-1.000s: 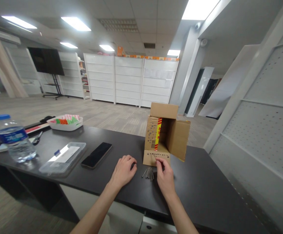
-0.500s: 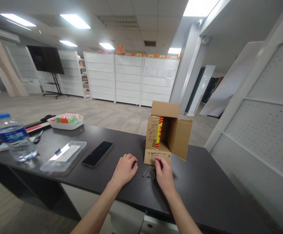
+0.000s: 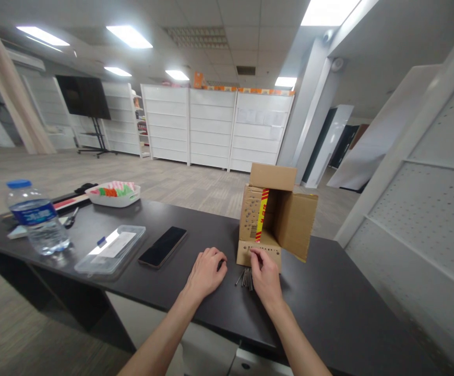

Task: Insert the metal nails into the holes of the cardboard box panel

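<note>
Cardboard flap (image 3: 259, 255): right hand (image 3: 266, 277) fingers pinch a nail at its holes.
Left hand (image 3: 206, 271): curled, empty.
Risk: nails (image 3: 246, 278) roll; flap bends.

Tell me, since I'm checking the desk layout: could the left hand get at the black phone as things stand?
Probably yes. The left hand rests on the desk just right of the phone, with only bare desktop between them; the clear tray lies beyond.

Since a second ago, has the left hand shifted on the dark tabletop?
No. The left hand rests curled beside the loose metal nails, as far from the black phone as before; only the camera moved.
</note>
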`<state>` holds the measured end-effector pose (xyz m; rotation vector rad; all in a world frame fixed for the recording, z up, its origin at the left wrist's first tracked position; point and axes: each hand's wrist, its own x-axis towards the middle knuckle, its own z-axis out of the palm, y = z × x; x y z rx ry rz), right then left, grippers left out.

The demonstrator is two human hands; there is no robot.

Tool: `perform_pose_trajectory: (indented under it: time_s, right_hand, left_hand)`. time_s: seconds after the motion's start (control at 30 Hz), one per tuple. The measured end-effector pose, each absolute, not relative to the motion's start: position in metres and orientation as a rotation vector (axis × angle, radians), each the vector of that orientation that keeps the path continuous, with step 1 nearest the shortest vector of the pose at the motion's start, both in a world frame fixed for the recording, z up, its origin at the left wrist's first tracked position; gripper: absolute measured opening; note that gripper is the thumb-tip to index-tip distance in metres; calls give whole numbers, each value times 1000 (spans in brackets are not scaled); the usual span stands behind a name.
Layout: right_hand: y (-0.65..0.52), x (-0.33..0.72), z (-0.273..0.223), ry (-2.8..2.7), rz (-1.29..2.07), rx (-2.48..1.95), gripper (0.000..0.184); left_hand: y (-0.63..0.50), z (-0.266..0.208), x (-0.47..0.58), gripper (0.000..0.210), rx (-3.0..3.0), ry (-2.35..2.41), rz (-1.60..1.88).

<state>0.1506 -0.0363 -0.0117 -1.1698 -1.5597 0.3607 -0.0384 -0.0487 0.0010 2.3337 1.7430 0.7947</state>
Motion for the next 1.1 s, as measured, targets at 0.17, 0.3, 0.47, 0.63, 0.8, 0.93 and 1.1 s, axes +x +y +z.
perform_pose_trajectory:
  time_s: [0.17,0.3,0.47,0.63,0.8,0.93,1.1]
  right_hand:
    - [-24,149,-3,-1568,338,-1173,29]
    - [-16,150,-6,-1584,312,-1197,29]
    - [-13,154,-13,-1627,308,-1217,28]
    - [-13,154,-17,-1650,308,-1224,29]
    - [-19,158,-17,-1694,283,-1207,27]
    - [-32,168,-17,-1818,256,-1225,23]
    - [-50,174,-17,-2011,120,-1225,19]
  left_hand:
    - [-48,0,-38,18,2328,1755,796]
    - [-46,-1,-38,17,2322,1753,798]
    - [-46,0,-39,18,2312,1758,793]
    - [-46,1,-39,18,2305,1756,798]
    - [-45,0,-39,18,2306,1759,804]
    - [-45,-2,-39,17,2301,1759,812]
    - [-46,-1,-39,16,2285,1750,823]
